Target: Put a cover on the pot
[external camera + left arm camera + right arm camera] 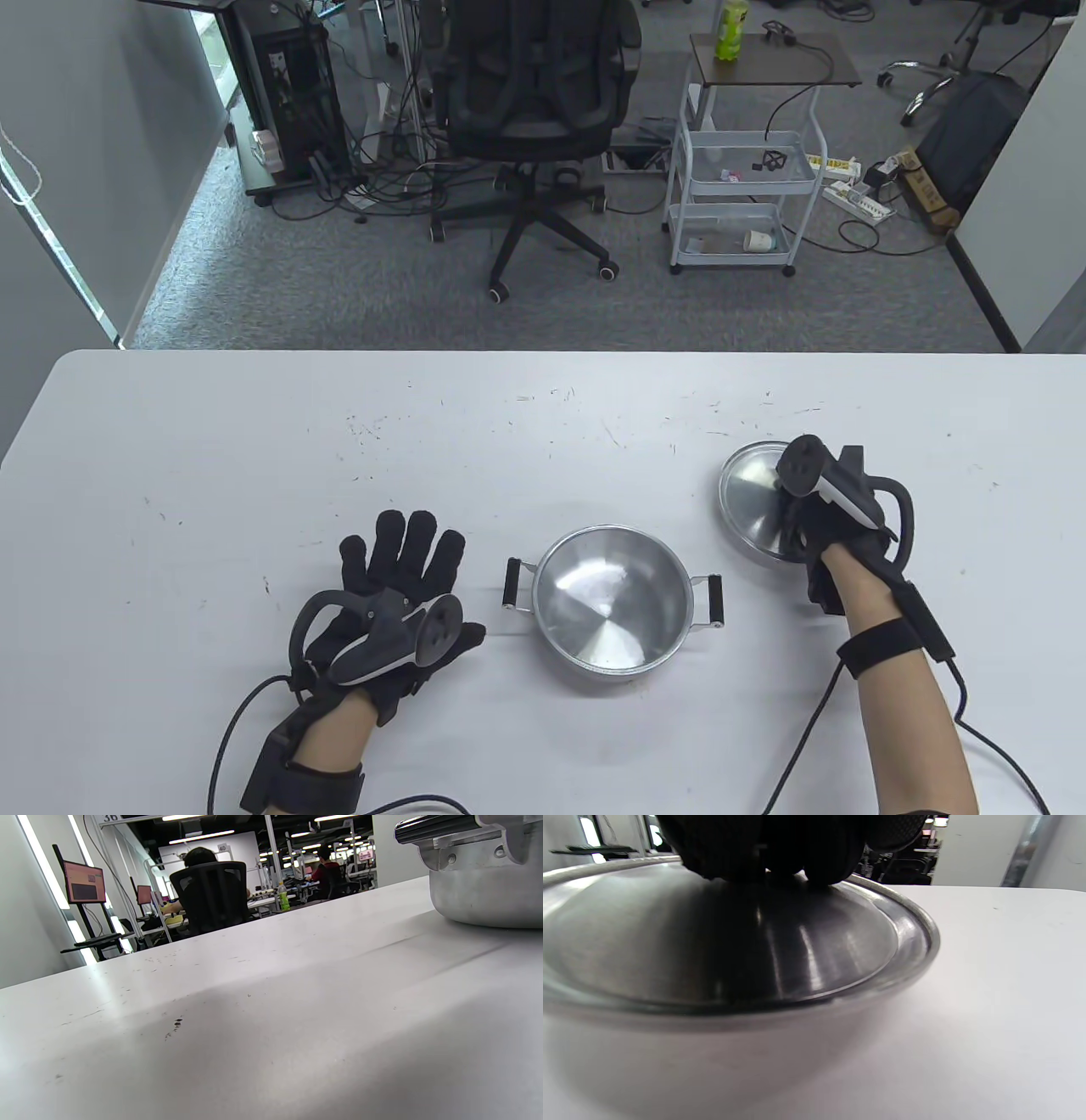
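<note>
White tabletop (pixel 212 441), scuffed with small dark marks, spreads out under both my hands. Nearest me on the left, my left hand (pixel 399 594) lies flat on it, palm down, fingers spread and holding nothing. Just beside it to the right stands the pot (pixel 612 607) — bare metal, uncovered, with a black-gripped handle at each side. The left wrist view catches only that pot's near handle (pixel 437 827) and wall at the upper right corner, with bare table below.

Further right and a little farther from me, my right hand (pixel 810 509) is on the lid (pixel 751 501). The lid is well apart from the pot, and in the table view it looks tilted. From my right wrist, my fingertips (pixel 780 849) are bunched on the crown of the dome, where the knob would be — I cannot tell how firmly they grip, as the knob itself is hidden beneath them. The lid's rim (pixel 920 929) looks raised off the table, with a soft shadow under it.

Beyond the far edge of the table are grey carpet, a black office chair (pixel 534 110) and a white trolley (pixel 742 178) with a green bottle (pixel 731 30) on top.
</note>
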Demonstrator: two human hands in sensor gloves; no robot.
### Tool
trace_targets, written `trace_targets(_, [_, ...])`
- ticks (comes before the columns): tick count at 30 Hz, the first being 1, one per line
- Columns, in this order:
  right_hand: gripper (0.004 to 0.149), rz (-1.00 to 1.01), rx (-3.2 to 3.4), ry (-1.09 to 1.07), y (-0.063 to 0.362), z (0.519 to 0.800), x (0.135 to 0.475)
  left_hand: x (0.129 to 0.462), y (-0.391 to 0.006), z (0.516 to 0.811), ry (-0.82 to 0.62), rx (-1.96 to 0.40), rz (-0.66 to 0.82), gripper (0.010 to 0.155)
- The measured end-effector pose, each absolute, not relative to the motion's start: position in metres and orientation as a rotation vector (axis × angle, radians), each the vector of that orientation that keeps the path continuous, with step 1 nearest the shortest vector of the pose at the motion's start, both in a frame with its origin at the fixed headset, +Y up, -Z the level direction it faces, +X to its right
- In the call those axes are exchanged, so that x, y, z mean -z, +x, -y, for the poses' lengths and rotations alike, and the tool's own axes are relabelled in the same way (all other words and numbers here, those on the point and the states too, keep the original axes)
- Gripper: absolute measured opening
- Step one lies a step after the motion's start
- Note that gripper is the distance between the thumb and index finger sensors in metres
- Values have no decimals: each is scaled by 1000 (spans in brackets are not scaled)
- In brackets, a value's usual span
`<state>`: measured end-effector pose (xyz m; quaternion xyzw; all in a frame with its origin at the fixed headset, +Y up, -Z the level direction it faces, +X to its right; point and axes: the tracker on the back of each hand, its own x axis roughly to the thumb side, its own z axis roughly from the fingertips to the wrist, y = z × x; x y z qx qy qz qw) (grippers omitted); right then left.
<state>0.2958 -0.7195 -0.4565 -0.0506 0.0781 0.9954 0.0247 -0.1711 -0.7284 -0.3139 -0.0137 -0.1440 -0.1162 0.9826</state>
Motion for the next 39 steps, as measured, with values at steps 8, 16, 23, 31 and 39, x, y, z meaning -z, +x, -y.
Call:
trace_targets(8, [42, -85, -2987, 353, 239, 642, 391, 316, -166, 736, -61, 263, 289, 104])
trace_targets(16, [40, -142, -3015, 795, 153, 653, 357, 317, -167, 739, -83, 279, 288, 103])
trace_targets(23, [38, -237, -3079, 960, 105, 682, 350, 316, -165, 738, -97, 294, 285, 103])
trace_targets(31, [40, -291, -3068, 949, 101, 688, 352, 316, -168, 735, -94, 280, 281, 103])
trace_targets(39, [41, -308, -3086, 930, 104, 688, 353, 316, -167, 736, -101, 280, 283, 103])
